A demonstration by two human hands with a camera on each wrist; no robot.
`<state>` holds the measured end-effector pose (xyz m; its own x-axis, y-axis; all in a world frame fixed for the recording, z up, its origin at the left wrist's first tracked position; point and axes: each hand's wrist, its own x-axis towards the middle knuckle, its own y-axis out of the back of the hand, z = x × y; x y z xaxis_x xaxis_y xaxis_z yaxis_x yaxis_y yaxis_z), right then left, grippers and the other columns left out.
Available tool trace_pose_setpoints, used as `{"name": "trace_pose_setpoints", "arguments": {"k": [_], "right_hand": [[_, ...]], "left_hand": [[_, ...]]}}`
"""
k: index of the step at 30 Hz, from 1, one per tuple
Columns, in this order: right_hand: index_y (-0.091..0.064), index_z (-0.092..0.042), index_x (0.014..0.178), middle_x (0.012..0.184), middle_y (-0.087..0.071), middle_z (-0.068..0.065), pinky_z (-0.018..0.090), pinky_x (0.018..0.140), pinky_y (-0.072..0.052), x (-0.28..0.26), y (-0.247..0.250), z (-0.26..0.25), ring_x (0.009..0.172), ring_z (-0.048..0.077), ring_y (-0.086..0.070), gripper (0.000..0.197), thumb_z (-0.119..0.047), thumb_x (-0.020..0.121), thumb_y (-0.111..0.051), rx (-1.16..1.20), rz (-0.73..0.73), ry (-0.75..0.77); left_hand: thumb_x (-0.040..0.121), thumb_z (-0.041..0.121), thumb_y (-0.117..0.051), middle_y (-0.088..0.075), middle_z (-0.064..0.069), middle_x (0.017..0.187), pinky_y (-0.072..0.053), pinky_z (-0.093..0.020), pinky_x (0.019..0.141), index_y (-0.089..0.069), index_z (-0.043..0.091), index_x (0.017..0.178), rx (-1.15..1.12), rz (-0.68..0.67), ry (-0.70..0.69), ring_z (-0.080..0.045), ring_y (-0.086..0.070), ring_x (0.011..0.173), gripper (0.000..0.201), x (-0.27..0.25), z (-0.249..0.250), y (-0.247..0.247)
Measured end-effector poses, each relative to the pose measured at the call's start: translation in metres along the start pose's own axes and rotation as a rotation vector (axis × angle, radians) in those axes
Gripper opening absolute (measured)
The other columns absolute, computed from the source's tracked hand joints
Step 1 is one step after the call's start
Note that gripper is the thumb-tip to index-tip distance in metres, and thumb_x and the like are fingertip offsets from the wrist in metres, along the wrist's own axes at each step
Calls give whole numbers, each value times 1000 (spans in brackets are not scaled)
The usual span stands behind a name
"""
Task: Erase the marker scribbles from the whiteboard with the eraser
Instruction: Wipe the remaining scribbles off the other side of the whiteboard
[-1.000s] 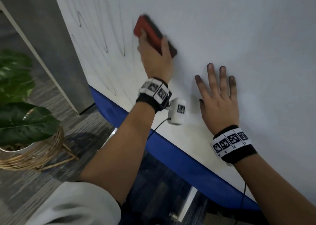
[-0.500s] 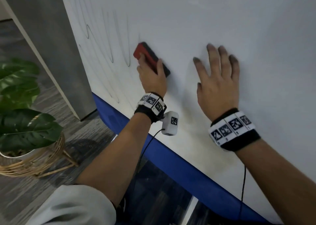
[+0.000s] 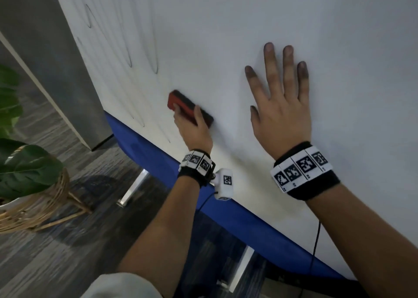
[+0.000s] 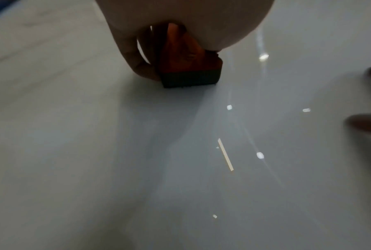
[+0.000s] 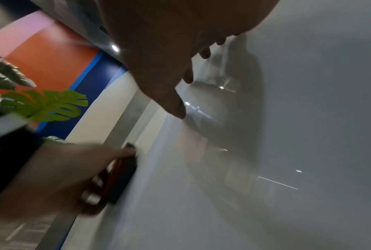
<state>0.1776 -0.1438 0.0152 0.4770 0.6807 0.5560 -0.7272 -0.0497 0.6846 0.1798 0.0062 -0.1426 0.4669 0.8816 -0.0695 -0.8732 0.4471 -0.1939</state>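
Observation:
My left hand (image 3: 192, 125) grips a red eraser (image 3: 181, 104) with a dark felt pad and presses it against the white whiteboard (image 3: 226, 26), low down near the blue bottom edge. In the left wrist view the eraser (image 4: 186, 67) sits felt-side on the board under my palm. Faint grey marker scribbles (image 3: 130, 58) loop across the board's left part, up and left of the eraser. My right hand (image 3: 278, 98) lies flat on the board to the right of the eraser, fingers spread and their tips smudged dark. The right wrist view shows the eraser (image 5: 120, 177) blurred.
A blue band (image 3: 248, 227) runs along the board's bottom edge. A grey pillar (image 3: 56, 60) stands left of the board. A potted plant (image 3: 24, 162) in a woven basket sits on the floor at the left. Metal stand legs (image 3: 133, 189) show below the board.
My left hand has dragged the eraser downward on the board, from high up to near the bottom edge. My right hand stays flat on the board.

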Motion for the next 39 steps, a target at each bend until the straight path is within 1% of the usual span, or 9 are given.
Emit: {"name": "trace_pose_setpoints", "arguments": {"k": [5,10,13,16,22,25,31,35,39], "right_hand": [[-23,-19,162,170,-7,17,52,125,5,-19,-10,-4,155,44,-8,76,-16,97,-61,-36,-29,9],[-25,-19,161,169,-13,19,54,124,1,-29,-16,-11,154,46,-14,76,-17,95,-62,-67,-54,-5],[-24,-18,162,169,-14,19,56,124,-1,-31,-18,-18,154,46,-15,78,-18,94,-63,-84,-56,-20],[-23,-18,162,169,-12,20,57,123,-1,-32,-19,-22,153,47,-14,79,-17,94,-63,-80,-63,-36],[-21,-19,163,169,-10,20,56,124,1,-35,-24,-25,154,46,-11,78,-19,95,-61,-72,-71,-35],[-19,-19,163,170,-7,19,53,124,8,-38,-28,-28,154,44,-5,81,-18,95,-62,-56,-66,-50],[-20,-17,163,169,1,19,52,123,15,-35,-28,-36,152,41,7,89,-20,90,-70,13,-127,-81],[-18,-10,163,169,5,20,52,123,15,-23,-19,-40,153,41,8,96,-26,86,-74,52,-158,-87],[-18,-6,162,170,2,20,50,125,12,-3,-10,-37,156,41,1,91,-22,88,-69,69,-142,-55]], "left_hand": [[107,33,-46,-43,-11,154,-41,-26,103,-17,15,159,-8,48,266,-26,-50,134,62,-11,-76,13],[106,35,-45,-44,-15,149,-47,-53,108,-14,19,159,9,38,550,-37,-51,129,63,-6,-125,28],[107,30,-44,-49,-20,144,-46,-44,108,-15,14,158,98,52,600,-40,-54,127,61,1,-115,33],[108,28,-41,-54,-22,142,-44,-35,99,-19,12,157,183,78,459,-39,-56,125,56,11,-76,29],[101,47,-50,-54,1,146,-48,-37,109,-27,22,154,146,7,-88,-17,-57,129,63,40,2,24],[101,47,-51,-55,4,143,-51,-29,103,-24,23,155,180,-64,-128,-15,-59,125,64,43,-8,32],[106,41,-44,-58,-17,139,-48,-37,92,-18,15,157,421,-98,133,-39,-61,118,63,48,-22,54],[103,46,-46,-59,-10,138,-47,-31,96,-22,16,156,379,-72,-69,-32,-61,121,65,54,37,45],[99,46,-55,-51,2,145,-48,-31,108,-26,19,157,312,-163,-493,-14,-55,127,71,48,126,21]]}}
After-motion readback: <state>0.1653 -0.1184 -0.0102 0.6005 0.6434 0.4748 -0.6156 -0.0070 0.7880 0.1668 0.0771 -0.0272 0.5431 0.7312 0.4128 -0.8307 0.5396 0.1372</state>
